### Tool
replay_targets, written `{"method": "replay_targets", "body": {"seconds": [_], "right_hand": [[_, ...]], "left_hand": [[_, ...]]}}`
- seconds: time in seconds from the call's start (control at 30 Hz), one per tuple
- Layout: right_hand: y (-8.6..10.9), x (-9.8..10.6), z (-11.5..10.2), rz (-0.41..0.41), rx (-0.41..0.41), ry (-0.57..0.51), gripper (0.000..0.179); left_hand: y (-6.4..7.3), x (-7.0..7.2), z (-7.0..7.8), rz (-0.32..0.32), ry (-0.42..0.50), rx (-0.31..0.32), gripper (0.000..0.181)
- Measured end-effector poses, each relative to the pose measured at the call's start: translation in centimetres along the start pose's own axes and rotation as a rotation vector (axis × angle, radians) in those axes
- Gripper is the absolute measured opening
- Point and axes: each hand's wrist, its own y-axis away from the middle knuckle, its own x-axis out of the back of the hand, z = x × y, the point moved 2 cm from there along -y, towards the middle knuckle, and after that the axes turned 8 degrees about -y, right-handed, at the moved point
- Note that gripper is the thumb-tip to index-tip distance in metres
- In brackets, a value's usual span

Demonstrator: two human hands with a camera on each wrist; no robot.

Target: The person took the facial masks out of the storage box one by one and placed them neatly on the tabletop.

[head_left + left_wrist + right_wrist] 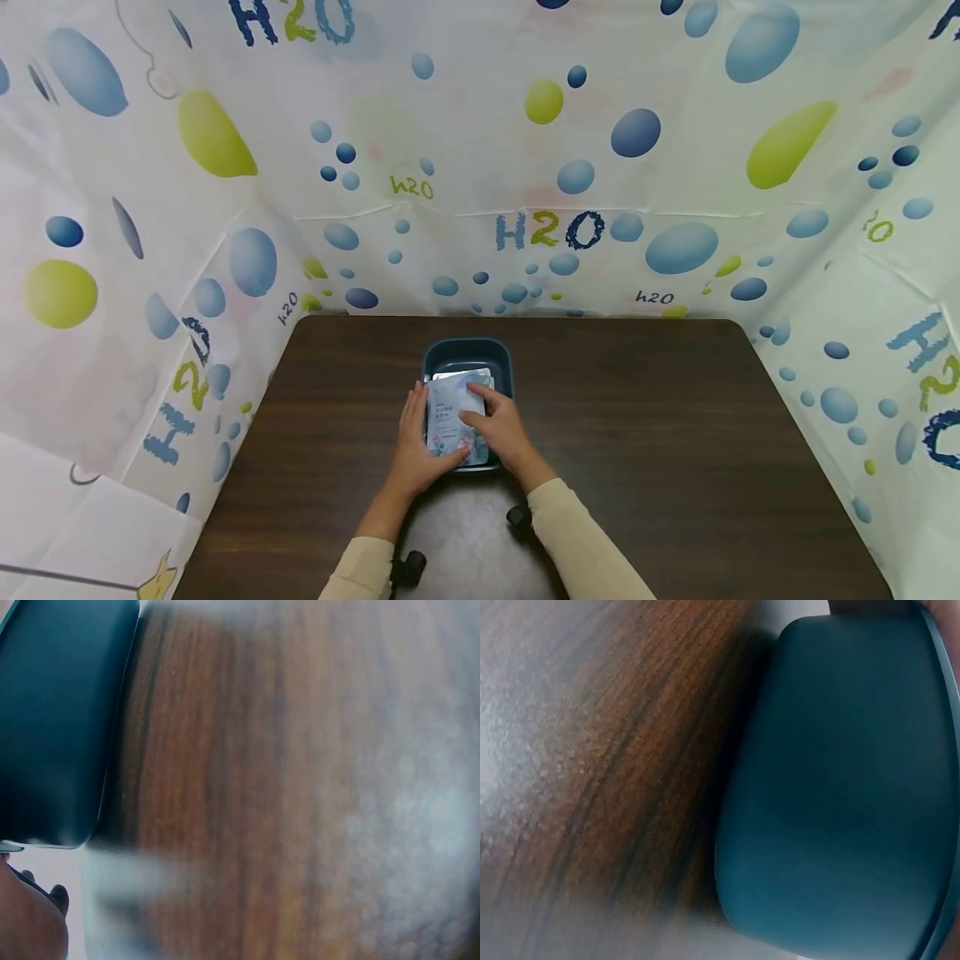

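Observation:
A light-blue flat packet, printed with small text and flowers, lies over a dark teal tray in the head view. Behind its top edge shows a white edge of another flat piece. My left hand holds the packet, fingers along its left edge and thumb across its lower part. From the right, my right hand grips it, with index finger and thumb on its face; the other fingers are mostly hidden. Both wrist views show mainly the tray's outer wall.
The tray stands on a dark brown wooden table. A white curtain with blue and green dots hangs behind the table and along both sides. A pale glare lies on the table between the forearms.

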Motion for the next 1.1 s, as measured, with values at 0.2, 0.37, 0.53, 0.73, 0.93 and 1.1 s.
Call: {"method": "replay_targets", "body": {"seconds": [0.2, 0.37, 0.53, 0.73, 0.93, 1.1], "right_hand": [[0.4, 0.0, -0.3, 0.025, 0.043, -0.073, 0.058], [0.6, 0.2, -0.4, 0.035, 0.096, -0.122, 0.062], [0.4, 0.4, -0.8, 0.059, 0.164, -0.143, 0.070], [-0.5, 1.4, -1.8, 0.133, 0.195, -0.135, 0.072], [-2.0, 3.6, -3.3, 0.184, 0.160, -0.105, 0.072], [-3.3, 6.4, -5.3, 0.223, 0.152, -0.092, 0.072]], "left_hand": [[0.1, 0.2, 0.3, -0.008, 0.009, 0.008, 0.122], [0.1, 0.2, 0.4, -0.018, 0.005, 0.014, 0.122], [0.1, 0.1, 0.3, -0.024, -0.002, 0.021, 0.123], [0.1, 0.1, 0.3, -0.029, 0.024, 0.033, 0.124], [0.1, 0.2, 0.2, -0.033, 0.011, 0.034, 0.126], [0.2, 0.2, 0.2, -0.036, 0.006, 0.043, 0.125]]}}
